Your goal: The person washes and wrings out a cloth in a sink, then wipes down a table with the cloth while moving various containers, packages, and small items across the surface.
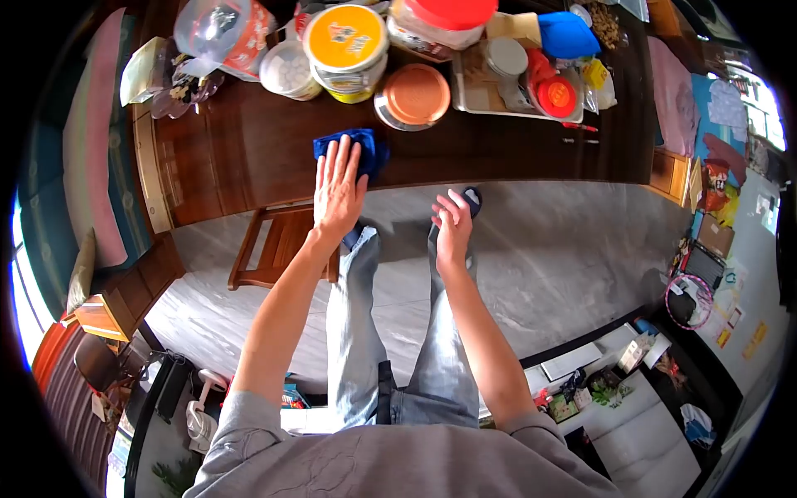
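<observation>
Nearest the camera is our grey shirt, and beyond it, toward 12 o'clock, both forearms reach out to the wooden table. Our left hand lies palm down, flat, its long fingers nearly straight and slightly apart, on a bunched blue cloth near the table's front edge. The cloth shows at 1 o'clock from our palm, its longer spread running roughly from 9 to 3 o'clock, across our fingers. Our right hand is farther off, at 4 o'clock from the cloth, half-open with loosely curled fingers and nothing visible in it. The orange-lidded jar stands near, at 1 o'clock from the cloth.
</observation>
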### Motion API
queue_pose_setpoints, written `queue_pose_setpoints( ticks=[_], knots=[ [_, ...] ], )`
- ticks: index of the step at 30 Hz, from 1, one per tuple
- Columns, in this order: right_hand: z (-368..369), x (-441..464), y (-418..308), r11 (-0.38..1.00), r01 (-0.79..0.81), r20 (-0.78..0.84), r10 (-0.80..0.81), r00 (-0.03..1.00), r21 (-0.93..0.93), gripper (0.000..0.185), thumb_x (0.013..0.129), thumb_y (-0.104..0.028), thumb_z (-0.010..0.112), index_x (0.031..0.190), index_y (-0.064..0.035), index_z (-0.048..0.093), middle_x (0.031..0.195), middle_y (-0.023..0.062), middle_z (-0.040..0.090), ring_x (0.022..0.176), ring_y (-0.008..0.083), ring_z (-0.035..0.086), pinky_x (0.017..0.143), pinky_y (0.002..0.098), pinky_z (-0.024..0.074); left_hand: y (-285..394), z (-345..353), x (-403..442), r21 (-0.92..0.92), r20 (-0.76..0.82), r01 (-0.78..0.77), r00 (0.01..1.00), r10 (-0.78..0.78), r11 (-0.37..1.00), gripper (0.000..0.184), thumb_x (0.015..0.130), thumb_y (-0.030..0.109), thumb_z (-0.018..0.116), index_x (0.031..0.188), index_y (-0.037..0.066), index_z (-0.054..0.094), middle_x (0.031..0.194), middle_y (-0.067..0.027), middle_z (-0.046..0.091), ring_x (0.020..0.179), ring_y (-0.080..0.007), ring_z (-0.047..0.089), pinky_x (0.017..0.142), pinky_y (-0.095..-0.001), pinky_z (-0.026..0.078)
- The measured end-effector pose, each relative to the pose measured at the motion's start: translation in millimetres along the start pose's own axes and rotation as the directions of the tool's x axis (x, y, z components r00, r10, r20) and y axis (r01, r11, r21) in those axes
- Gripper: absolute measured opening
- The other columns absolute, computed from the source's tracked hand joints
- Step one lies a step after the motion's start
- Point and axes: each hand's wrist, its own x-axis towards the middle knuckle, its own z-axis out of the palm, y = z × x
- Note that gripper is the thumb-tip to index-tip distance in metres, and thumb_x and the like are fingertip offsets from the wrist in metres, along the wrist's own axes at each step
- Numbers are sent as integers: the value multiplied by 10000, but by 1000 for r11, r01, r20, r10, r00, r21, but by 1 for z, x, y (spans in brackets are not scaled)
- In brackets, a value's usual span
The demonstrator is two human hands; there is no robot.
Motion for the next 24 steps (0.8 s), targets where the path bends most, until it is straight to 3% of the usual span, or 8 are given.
queue_pose_setpoints(
  ticks=[2, 4, 10, 14, 17, 24],
  knots=[
    [-22, -1, 3, 1000, 10, -17, -10, 1000, 9, 460, 1001, -68, 551, 1460, -68, 522, 1299, 142, 671, 1075, 179, 666, 897, 319, 529, 30, 9, 1, -17, 116, -55, 992, 56, 998, 654, 1024, 213, 592, 1622, 57, 381, 1714, -148, 310, 1590, -362, 264, 1301, -518, 196],
    [-37, -3, 1, 995, 95, 53, -92, 994, -38, 450, 1007, -56, 511, 1456, -83, 532, 1323, 148, 657, 1103, 192, 659, 927, 340, 528, 56, 25, 3, 26, 120, -18, 993, 15, 1000, 648, 1053, 234, 549, 1640, 55, 341, 1727, -157, 276, 1608, -358, 219, 1306, -515, 174],
    [-92, 19, -29, 995, 97, 109, -97, 989, -1, 415, 1033, -75, 540, 1447, -70, 539, 1316, 136, 659, 1076, 179, 674, 908, 321, 529, 124, 70, 31, 74, -7, 86, 996, -86, 994, 644, 1027, 201, 558, 1624, 46, 374, 1720, -174, 287, 1592, -389, 245, 1287, -549, 208],
    [-144, 44, -48, 998, 48, 126, -53, 991, 39, 412, 1013, -26, 523, 1422, -43, 559, 1292, 141, 665, 1027, 171, 681, 881, 303, 530, 158, 97, 53, 130, -81, 156, 986, -146, 979, 624, 1056, 219, 512, 1620, 3, 354, 1716, -210, 273, 1594, -420, 215, 1292, -562, 168],
    [-197, 63, -58, 996, -91, 99, 90, 991, 4, 385, 1007, -47, 555, 1392, -42, 570, 1273, 135, 660, 1040, 196, 682, 904, 324, 533, 186, 119, 75, 160, -91, 148, 987, -135, 976, 636, 1066, 240, 509, 1629, 1, 333, 1719, -224, 258, 1594, -436, 208, 1291, -574, 165],
    [-294, 115, -87, 984, 17, 89, -1, 996, -176, 388, 1014, -115, 587, 1398, -58, 587, 1318, 157, 666, 1051, 203, 698, 880, 357, 569, 265, 163, 122, 169, -60, 77, 996, -68, 983, 659, 1045, 245, 543, 1630, 17, 343, 1718, -207, 266, 1581, -431, 241, 1285, -577, 191]
  ],
)
